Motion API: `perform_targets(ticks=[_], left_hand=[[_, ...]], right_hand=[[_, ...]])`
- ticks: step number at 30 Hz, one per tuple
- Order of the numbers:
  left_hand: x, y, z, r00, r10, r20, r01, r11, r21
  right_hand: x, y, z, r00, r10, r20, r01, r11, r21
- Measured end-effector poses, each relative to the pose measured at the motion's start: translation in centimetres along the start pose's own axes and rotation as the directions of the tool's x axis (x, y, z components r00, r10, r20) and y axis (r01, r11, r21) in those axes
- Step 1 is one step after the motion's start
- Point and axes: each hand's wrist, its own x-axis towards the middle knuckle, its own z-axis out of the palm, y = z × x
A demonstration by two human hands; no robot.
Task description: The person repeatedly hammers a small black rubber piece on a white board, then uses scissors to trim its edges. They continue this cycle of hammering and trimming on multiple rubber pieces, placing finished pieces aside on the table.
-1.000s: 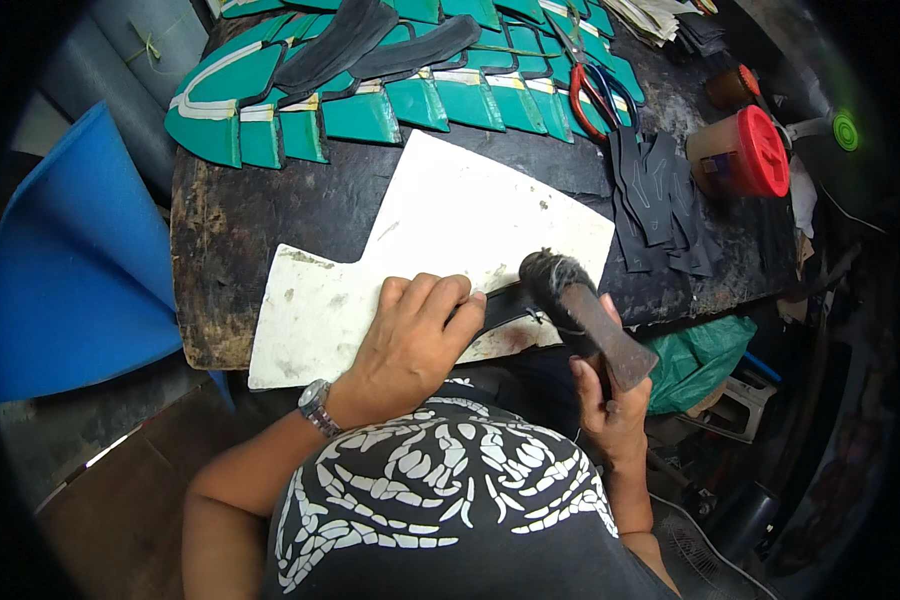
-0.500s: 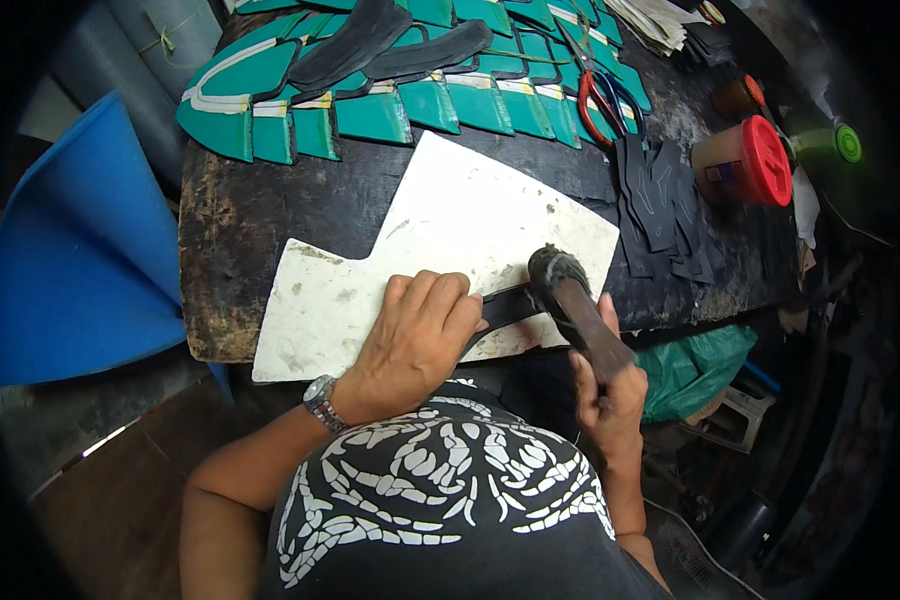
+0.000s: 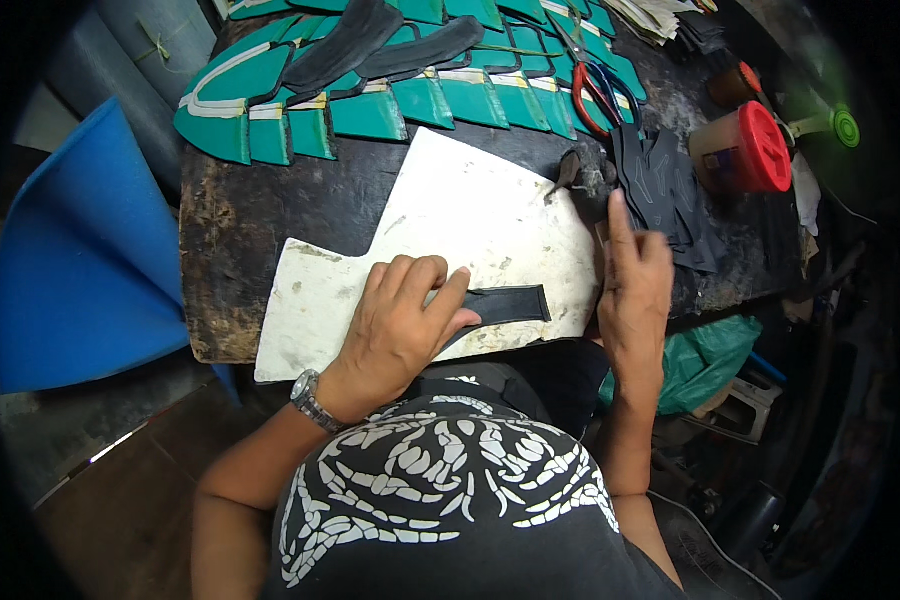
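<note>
I see L hand (image 3: 402, 322) pressed flat on black strip (image 3: 505, 304) atop white board (image 3: 470, 215); R hand (image 3: 632, 285) empty, fingers extended, by black pieces (image 3: 660, 190).

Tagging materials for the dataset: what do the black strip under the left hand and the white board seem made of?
Black strip: probably leather or rubber; matte, thin, lies flat, cleanly cut end. White board: likely hard plastic or painted sheet; smooth, stained, with scuffed, chipped edges. Left hand presses the strip onto it.
</note>
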Motion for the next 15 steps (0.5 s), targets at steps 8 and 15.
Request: perform_targets(ticks=[8,15], left_hand=[[0.1,-0.4,-0.2,0.998,0.058,0.006,-0.058,0.998,-0.038],[0.2,0.3,-0.1,1.000,0.009,-0.008,-0.010,0.997,-0.074]], right_hand=[[-2.8,-5.3,-4.3,0.981,-0.079,0.179,-0.123,0.466,0.876],[-3.0,-4.9,2.7,0.996,-0.082,-0.046,0.079,0.472,0.878]])
